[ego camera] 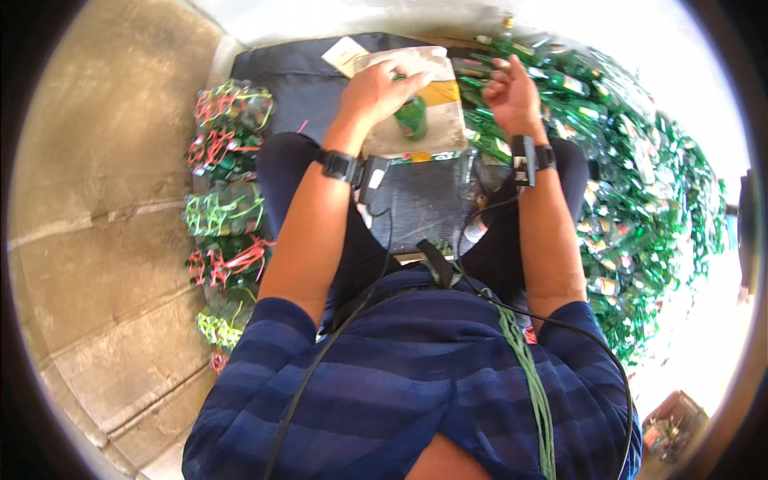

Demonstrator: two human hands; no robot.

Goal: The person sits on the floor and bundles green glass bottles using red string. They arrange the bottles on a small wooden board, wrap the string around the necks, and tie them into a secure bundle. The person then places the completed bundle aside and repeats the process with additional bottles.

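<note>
My left hand (379, 95) is around the neck of a green glass bottle (412, 119), with the thumb stretched across it. The bottle stands on a worn box (384, 141) that has a yellow-brown band across its top. To the right of the box, my right hand (513, 96) is raised with its fingers loosely curled and apart. Nothing shows in that hand. Below it and beyond it lies a big heap of green glass bottles (564, 114).
Bundles of bottles tied with pink string (219, 150) and yellow-green string (219, 210) line the left side, beside a brown panelled surface (120, 150). A pale card (345, 57) lies at the box's far left corner. Black sheeting (414, 198) lies between my legs. Cables run from both wrist devices.
</note>
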